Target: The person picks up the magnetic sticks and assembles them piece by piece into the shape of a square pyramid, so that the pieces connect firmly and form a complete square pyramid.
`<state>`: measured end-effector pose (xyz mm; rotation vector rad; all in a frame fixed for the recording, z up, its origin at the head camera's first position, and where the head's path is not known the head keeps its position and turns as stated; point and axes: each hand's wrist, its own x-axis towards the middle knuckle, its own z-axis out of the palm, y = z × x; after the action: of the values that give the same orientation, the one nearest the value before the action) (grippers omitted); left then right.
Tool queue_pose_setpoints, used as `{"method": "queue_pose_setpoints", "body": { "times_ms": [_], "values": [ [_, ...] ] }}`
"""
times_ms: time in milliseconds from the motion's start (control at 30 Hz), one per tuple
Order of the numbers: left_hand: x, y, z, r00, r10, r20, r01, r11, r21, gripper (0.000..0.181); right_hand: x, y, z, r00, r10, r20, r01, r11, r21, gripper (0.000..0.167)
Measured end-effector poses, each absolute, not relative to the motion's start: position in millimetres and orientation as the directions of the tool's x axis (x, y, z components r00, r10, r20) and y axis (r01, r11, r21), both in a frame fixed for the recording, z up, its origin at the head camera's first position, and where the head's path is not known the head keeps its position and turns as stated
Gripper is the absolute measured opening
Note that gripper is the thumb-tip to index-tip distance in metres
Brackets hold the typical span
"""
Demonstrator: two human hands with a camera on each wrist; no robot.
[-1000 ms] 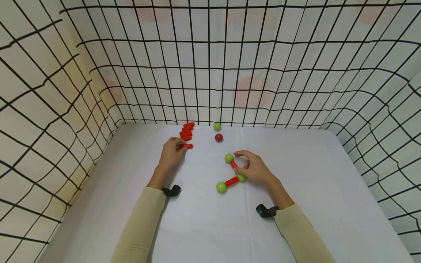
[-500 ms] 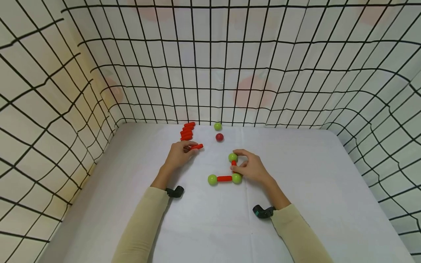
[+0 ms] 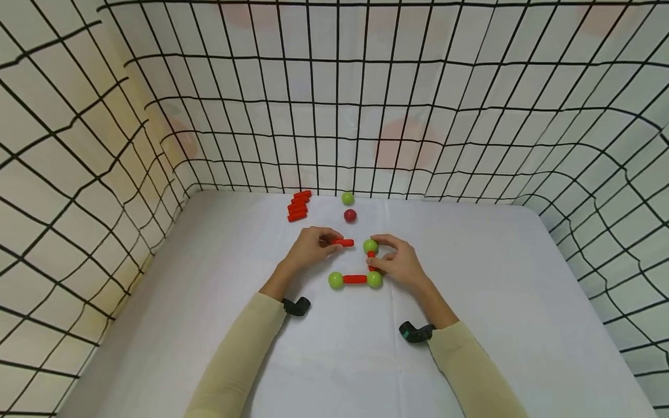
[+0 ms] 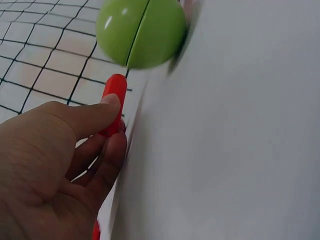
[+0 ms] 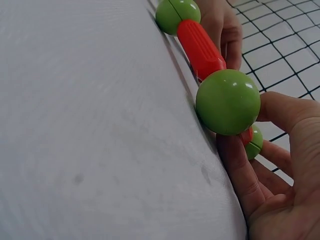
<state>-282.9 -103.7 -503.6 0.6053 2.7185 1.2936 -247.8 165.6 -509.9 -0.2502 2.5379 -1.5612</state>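
Observation:
My left hand (image 3: 309, 249) pinches a red rod (image 3: 345, 242) between thumb and fingers, its free end pointing right. In the left wrist view the rod's tip (image 4: 116, 85) lies just below a green ball (image 4: 141, 32), apparently apart from it. An L-shaped ball-and-rod piece lies on the table: a green ball (image 3: 336, 280), a red rod (image 3: 355, 279), a green corner ball (image 3: 374, 280), an upright-running red rod (image 3: 371, 259) and a green end ball (image 3: 370, 247). My right hand (image 3: 401, 264) holds this piece by its right arm, thumb at the rod and forefinger by the end ball.
Several red rods (image 3: 298, 208) lie in a column at the back left. A loose green ball (image 3: 347, 198) and a dark red ball (image 3: 350, 216) sit at the back middle. Black netting (image 3: 334, 104) encloses the white table (image 3: 345, 360) at the back and sides.
My left hand has carried the red rod rightward from the column, close to the end ball. My right hand has turned the ball-and-rod piece so its lower arm now lies level.

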Motion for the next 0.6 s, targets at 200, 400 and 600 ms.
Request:
{"method": "queue_pose_setpoints", "body": {
  "times_ms": [200,400,600],
  "values": [
    [-283.6,-94.6,-506.8,-0.912,0.396,0.103,0.329,0.562,0.759,0.023,-249.6,163.5,-509.8,-0.973,-0.225,-0.040,-0.065,0.440,-0.896,0.057],
    [-283.9,-89.4,-507.0,-0.904,0.415,0.106,0.348,0.567,0.746,0.024,-251.6,164.0,-511.2,-0.967,-0.251,-0.028,-0.081,0.410,-0.909,0.059],
    [-282.5,-85.9,-508.2,-0.902,0.418,0.105,0.350,0.568,0.745,0.024,-249.5,164.9,-511.9,-0.969,-0.245,-0.036,-0.073,0.420,-0.904,0.057]
  ]
}}
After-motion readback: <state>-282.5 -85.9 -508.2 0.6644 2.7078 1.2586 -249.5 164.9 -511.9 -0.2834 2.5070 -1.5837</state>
